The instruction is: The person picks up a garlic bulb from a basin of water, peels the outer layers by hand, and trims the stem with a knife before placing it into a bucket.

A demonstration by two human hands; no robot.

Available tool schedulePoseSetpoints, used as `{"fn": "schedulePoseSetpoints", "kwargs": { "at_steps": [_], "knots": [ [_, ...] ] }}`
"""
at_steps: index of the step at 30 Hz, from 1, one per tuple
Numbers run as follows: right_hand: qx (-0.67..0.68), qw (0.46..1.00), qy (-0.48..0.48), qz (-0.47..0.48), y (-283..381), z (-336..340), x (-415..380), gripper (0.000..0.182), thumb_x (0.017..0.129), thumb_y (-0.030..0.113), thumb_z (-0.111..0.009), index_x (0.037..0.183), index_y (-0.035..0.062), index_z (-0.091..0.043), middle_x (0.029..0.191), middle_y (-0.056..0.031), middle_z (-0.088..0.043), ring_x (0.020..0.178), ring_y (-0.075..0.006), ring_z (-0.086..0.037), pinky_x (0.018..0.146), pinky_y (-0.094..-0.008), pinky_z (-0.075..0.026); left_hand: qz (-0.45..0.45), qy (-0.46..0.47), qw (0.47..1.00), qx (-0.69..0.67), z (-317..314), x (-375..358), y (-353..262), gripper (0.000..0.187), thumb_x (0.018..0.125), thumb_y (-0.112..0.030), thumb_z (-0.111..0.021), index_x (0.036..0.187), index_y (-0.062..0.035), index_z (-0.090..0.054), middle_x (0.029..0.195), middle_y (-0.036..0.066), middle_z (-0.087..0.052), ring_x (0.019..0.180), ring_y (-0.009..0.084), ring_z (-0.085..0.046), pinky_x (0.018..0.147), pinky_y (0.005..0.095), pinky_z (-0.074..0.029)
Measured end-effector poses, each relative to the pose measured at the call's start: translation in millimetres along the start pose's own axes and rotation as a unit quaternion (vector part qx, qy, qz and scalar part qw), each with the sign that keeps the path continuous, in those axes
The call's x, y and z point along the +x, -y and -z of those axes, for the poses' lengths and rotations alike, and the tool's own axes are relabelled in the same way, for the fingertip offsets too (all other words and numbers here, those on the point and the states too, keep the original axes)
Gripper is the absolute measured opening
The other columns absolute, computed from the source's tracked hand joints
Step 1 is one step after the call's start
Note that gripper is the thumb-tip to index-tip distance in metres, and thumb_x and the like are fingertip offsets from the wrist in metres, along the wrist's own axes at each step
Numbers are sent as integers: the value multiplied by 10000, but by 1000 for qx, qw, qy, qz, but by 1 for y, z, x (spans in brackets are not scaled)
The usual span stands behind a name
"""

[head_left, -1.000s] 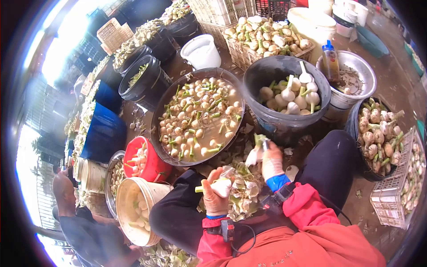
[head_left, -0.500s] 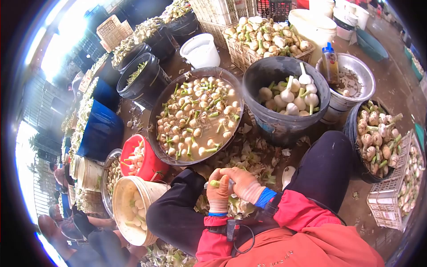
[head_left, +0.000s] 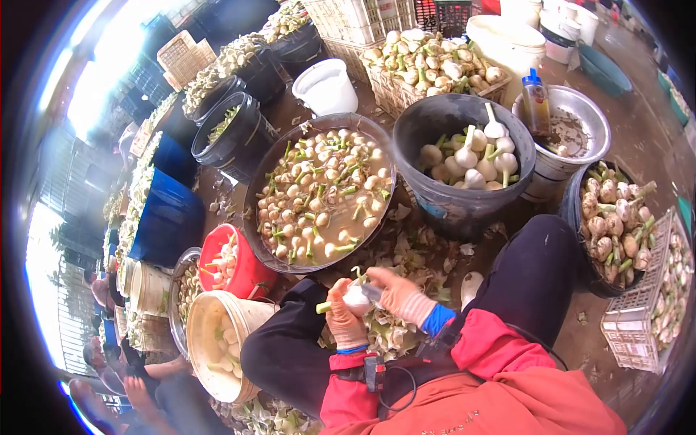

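My left hand (head_left: 342, 320), in an orange-tinted glove, is closed around a white garlic bulb (head_left: 357, 300) whose green stem pokes out to the left. My right hand (head_left: 403, 297), gloved alike, grips a small knife (head_left: 373, 292) with a short grey blade against the bulb's right side. A strip of peel curls up above the bulb. Both hands are over my lap, above a heap of garlic skins (head_left: 391, 330). Just beyond them stands a wide basin (head_left: 250, 228) of murky water with many garlic bulbs floating in it.
Ahead right, a black bucket (head_left: 442, 199) holds cleaned white bulbs. At left stand a red bucket (head_left: 255, 272) and a cream bucket (head_left: 250, 312) with garlic. Unpeeled garlic fills a dark tub (head_left: 576, 254) at right and a crate (head_left: 395, 98) behind. Another person (head_left: 156, 399) sits lower left.
My hands have moved slightly apart, and the garlic bulb and blade now show between them. The stem has swung out to the left, and peel is lifting from the bulb.
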State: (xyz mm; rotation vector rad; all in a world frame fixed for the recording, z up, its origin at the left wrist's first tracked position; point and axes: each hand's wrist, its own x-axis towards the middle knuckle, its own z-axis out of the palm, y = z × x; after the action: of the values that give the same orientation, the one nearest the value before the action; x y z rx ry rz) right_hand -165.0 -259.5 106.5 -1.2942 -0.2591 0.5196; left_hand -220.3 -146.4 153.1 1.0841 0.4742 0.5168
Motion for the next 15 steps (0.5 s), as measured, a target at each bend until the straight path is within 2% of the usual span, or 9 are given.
{"fn": "schedulePoseSetpoints", "kwargs": {
  "at_steps": [2, 3, 5, 6, 8, 10, 12, 13, 15],
  "knots": [
    [-77, 996, -24, -28, 45, -15, -11, 265, 896, 94, -529, 1158, 77, -566, 899, -70, -601, 798, -147, -561, 710, -276, -475, -29, 34, 997, 64, -8, -7, -5, 528, 847, -511, -579, 1094, -45, -571, 1031, 101, -578, 910, 246, -575, 752, 386, -506],
    [-76, 996, -24, -28, 51, -13, -11, 265, 896, 94, -529, 1158, 77, -566, 899, -70, -601, 798, -147, -561, 710, -276, -475, 13, 34, 999, -19, -14, -10, -9, 518, 840, -507, -590, 1095, -56, -576, 1039, 104, -584, 935, 247, -570, 784, 371, -490],
    [76, 988, -4, -136, 57, -8, -11, 232, 912, 58, -464, 1105, 59, -594, 891, -48, -603, 763, -98, -565, 657, -246, -480, 90, 60, 978, -179, -13, -6, -10, 519, 833, -518, -590, 1082, -64, -571, 1043, 112, -594, 930, 253, -574, 761, 364, -491],
    [76, 988, -4, -135, 56, -5, -11, 232, 912, 58, -464, 1105, 59, -594, 891, -48, -603, 763, -98, -565, 657, -246, -480, 90, 61, 978, -179, -10, -2, -10, 519, 833, -518, -590, 1082, -64, -571, 1043, 112, -594, 930, 253, -574, 761, 364, -491],
    [258, 959, 60, -102, 53, -1, -9, 191, 930, 107, -495, 1073, 36, -600, 954, -42, -606, 761, -102, -582, 720, -245, -496, 142, 60, 972, -175, -1, 1, -7, 516, 829, -529, -588, 1071, -74, -559, 1028, 106, -599, 892, 255, -590, 698, 366, -508],
    [298, 943, 74, -127, 57, 3, -5, 210, 916, 41, -458, 1072, 32, -598, 972, -42, -613, 793, -111, -596, 749, -255, -500, 172, -1, 971, -164, 6, 1, -1, 499, 840, -508, -584, 1091, -79, -536, 1016, 103, -603, 860, 251, -602, 679, 365, -522],
    [181, 977, 39, -106, 62, 7, -4, 278, 863, -32, -453, 1102, 18, -585, 999, -51, -617, 859, -139, -599, 799, -261, -484, 200, 0, 968, -151, 10, 2, -1, 486, 851, -482, -584, 1119, -83, -516, 1011, 102, -604, 858, 241, -607, 682, 373, -533],
    [-24, 998, 14, -62, 60, 13, -1, 374, 807, -72, -474, 1164, 3, -557, 1067, -68, -614, 953, -163, -582, 869, -263, -450, 203, 18, 963, -174, 10, 1, -4, 431, 882, -401, -579, 1149, -71, -505, 1020, 104, -601, 890, 236, -604, 720, 397, -534],
    [-53, 996, -23, -65, 54, 14, 0, 397, 801, -49, -518, 1188, 35, -552, 1018, -64, -632, 914, -142, -583, 831, -252, -455, 154, 29, 979, -130, 1, -2, -4, 404, 891, -348, -579, 1168, -64, -503, 1035, 103, -596, 923, 233, -597, 759, 397, -525]
  ]
}}
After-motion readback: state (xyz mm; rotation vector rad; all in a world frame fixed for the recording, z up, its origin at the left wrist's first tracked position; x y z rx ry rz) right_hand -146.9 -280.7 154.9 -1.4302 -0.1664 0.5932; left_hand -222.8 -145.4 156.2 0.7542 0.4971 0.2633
